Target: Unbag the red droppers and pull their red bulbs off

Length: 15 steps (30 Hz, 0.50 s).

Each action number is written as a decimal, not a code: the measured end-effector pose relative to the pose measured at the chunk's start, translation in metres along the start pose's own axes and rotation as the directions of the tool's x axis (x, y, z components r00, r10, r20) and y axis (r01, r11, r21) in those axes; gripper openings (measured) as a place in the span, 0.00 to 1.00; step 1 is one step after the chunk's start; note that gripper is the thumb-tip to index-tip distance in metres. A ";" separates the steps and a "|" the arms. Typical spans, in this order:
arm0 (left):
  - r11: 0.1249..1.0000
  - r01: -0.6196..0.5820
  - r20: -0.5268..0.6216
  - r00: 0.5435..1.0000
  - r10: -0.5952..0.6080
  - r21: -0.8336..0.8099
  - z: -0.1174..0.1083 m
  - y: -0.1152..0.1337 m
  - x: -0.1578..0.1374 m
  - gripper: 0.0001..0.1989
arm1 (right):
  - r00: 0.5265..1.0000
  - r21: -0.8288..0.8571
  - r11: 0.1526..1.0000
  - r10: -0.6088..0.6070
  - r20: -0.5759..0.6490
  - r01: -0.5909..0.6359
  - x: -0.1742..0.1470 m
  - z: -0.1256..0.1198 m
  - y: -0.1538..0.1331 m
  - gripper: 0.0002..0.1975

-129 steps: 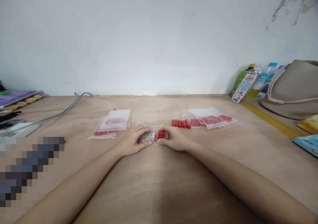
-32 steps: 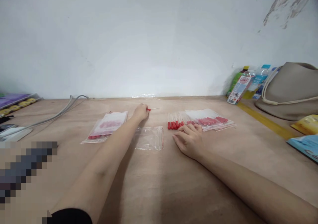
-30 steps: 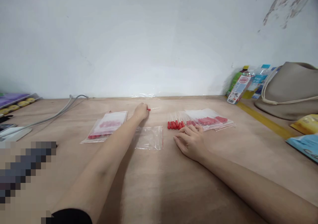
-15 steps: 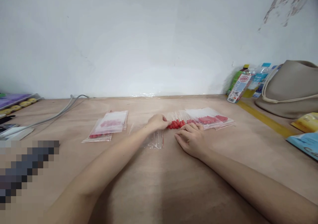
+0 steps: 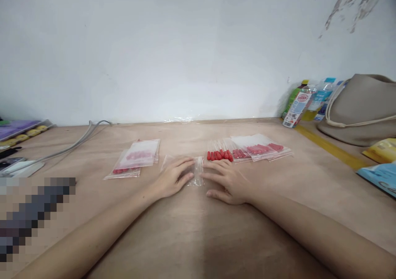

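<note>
My left hand (image 5: 176,176) lies over a clear flat plastic bag (image 5: 198,180), its thumb and fingers apart on the film. Opposite it, my right hand (image 5: 230,182) has its fingers spread, with the fingertips at the bag's right edge. Neither hand is closed on anything. Just beyond the right hand, a row of thin pale sticks with red ends (image 5: 219,155) lies on the table, red ends towards me. Beside them to the right are overlapping clear bags (image 5: 258,157) with red items inside. On the left lies another small pile of bags (image 5: 140,153) with red items showing through.
A grey cable (image 5: 77,140) runs along the left of the table (image 5: 173,237). Bottles (image 5: 298,105) and a grey-brown bag (image 5: 361,109) stand at the right, near a yellow strip (image 5: 334,149) and a blue packet (image 5: 379,180). A wall (image 5: 185,56) closes off the back.
My left hand has left the red-ended sticks and moved left and nearer, onto the clear bag. My right hand has shifted slightly left and nearer, its fingers spreading. The sticks now lie uncovered.
</note>
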<state>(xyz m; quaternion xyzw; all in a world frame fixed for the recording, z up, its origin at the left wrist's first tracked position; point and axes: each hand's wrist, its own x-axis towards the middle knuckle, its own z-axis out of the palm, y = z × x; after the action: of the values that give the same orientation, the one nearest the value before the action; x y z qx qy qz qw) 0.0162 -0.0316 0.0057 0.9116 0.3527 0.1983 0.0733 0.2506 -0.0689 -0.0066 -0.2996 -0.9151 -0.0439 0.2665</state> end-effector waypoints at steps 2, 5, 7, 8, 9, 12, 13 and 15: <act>1.000 -0.008 0.131 0.991 0.005 0.029 0.003 -0.005 -0.003 0.23 | 0.995 -0.001 0.998 -0.057 0.082 0.057 0.003 0.000 -0.003 0.25; 0.997 0.022 0.266 0.963 -0.039 0.067 0.007 -0.008 -0.004 0.25 | 0.988 0.026 0.998 -0.063 0.138 0.060 0.004 0.001 -0.004 0.22; 0.995 0.060 0.271 0.959 -0.081 0.085 0.007 -0.004 -0.005 0.25 | 0.991 0.043 0.999 -0.030 0.134 0.024 0.003 0.001 -0.004 0.19; 0.992 0.084 0.257 0.961 -0.105 0.093 0.007 0.000 -0.005 0.25 | 0.992 0.049 0.999 -0.015 0.128 0.008 0.003 0.001 -0.004 0.18; 0.988 0.113 0.232 0.963 -0.134 0.104 0.006 0.004 -0.005 0.25 | 0.992 0.055 0.998 -0.006 0.123 -0.001 0.003 0.001 -0.004 0.17; 0.966 0.210 0.117 0.967 -0.228 0.148 -0.001 0.016 -0.004 0.23 | 0.993 0.081 0.997 -0.001 0.114 -0.008 0.002 -0.001 -0.004 0.15; 0.954 0.248 0.071 0.962 -0.263 0.169 -0.004 0.018 -0.003 0.21 | 0.994 0.089 0.996 -0.001 0.109 -0.009 0.002 -0.002 -0.004 0.15; 0.921 0.328 -0.006 0.942 -0.335 0.208 -0.012 0.017 -0.001 0.18 | 0.995 0.100 0.995 0.004 0.100 -0.014 0.001 -0.002 -0.004 0.14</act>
<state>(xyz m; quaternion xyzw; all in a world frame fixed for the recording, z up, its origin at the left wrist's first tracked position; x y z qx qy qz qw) 0.0212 -0.0447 0.0210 0.8443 0.5192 0.1319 0.0165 0.2484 -0.0717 -0.0040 -0.2916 -0.9269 0.0181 0.2355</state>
